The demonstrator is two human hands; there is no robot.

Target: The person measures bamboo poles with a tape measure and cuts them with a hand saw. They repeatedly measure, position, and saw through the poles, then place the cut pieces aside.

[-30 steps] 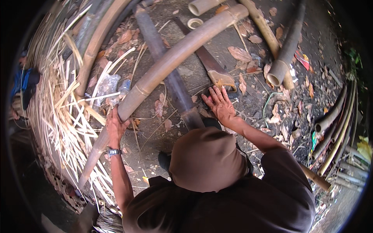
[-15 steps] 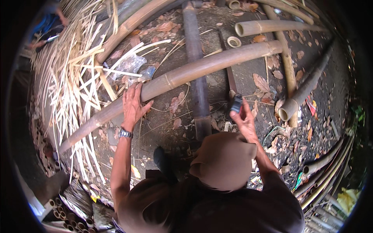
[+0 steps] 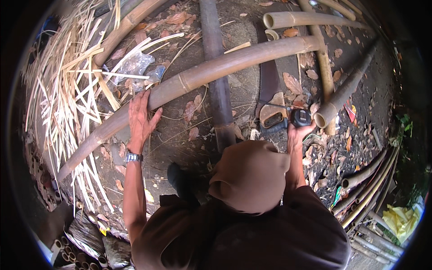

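Left hand [image 3: 141, 119] laid flat against the near side of a long brown bamboo pole [image 3: 193, 76], fingers extended, thumb standing off; touching, not clenched. Silver wristwatch [image 3: 133, 157] on that wrist.

Right hand [image 3: 297, 133] grasping a black tape measure [image 3: 301, 118], fingers partly hidden beneath the case. Tape measure is right of the left hand, near the open mouth of a grey bamboo tube [image 3: 346, 83].

Long pole slants over the ground [image 3: 168, 148], low end among pale split-bamboo strips [image 3: 74, 112] toward the ground's left side, high end at a light bamboo pole [image 3: 325, 72]; cannot tell if those two touch. Midway it crosses over a dark pole [image 3: 220, 101].

Handsaw [image 3: 271, 85] on the ground, blade running under the long pole, wooden handle toward the person, just left of the tape measure. Another open-ended bamboo tube [image 3: 310, 19] beyond the long pole's high end; a cut bamboo ring [image 3: 271, 35] beside its mouth.

Clear plastic [image 3: 139, 65] beyond the left hand. Dry leaves [image 3: 292, 83] scattered. Toward the ground's right side, near corner: bundled bamboo poles [image 3: 366, 180], yellow plastic bag [image 3: 402, 220].
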